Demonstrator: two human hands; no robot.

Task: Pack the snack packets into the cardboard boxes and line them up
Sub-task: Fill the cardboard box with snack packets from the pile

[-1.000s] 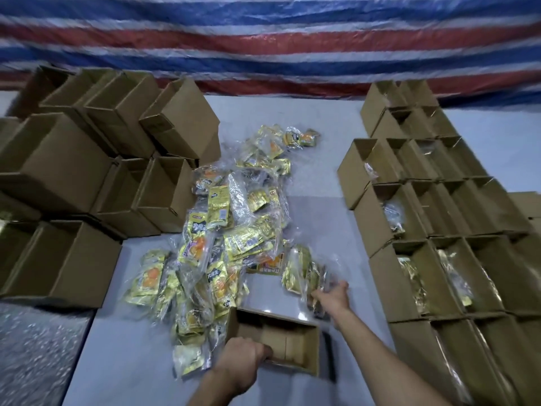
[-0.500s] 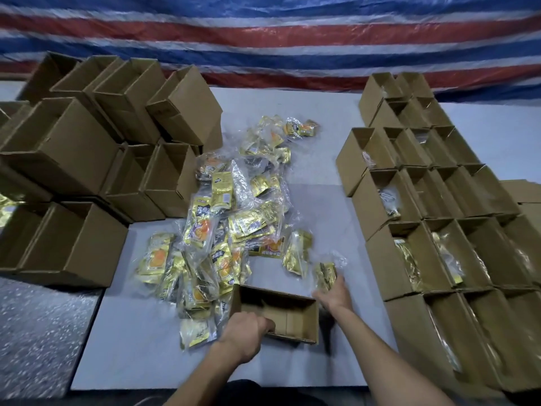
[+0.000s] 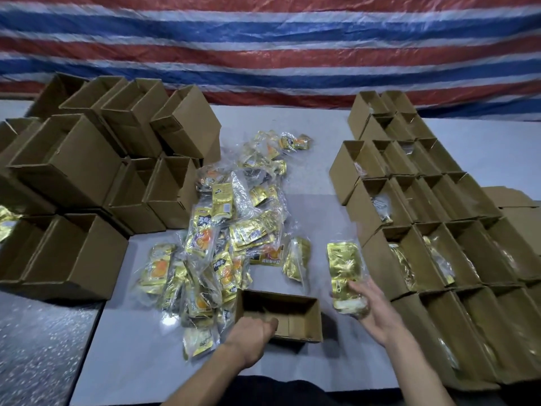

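Both hands work at the near edge of the table: the left hand is curled over the near wall of an open box, gripping it, and the right hand lies palm up, thumb and fingers holding a gold packet just right of that box.

Behind everything hangs a crinkled plastic tarp in red, blue and white stripes. The table is smooth pale grey; a speckled silvery sheet adjoins its near left corner.

Along the left edge, empty boxes of plain brown corrugated card are heaped loosely, some tilted. Along the right edge, packed boxes stand touching in straight rows, mouths up, with foil glinting inside several.

Between them, at the surface's middle, sprawls a pile of snack packets: gold foil pouches with orange pictures and dark label bands, many inside clear bags (the print is too blurred to read).

The open box is small, rectangular and holds no packet. The gold packet is flat, crumpled and shiny, its plain side showing.
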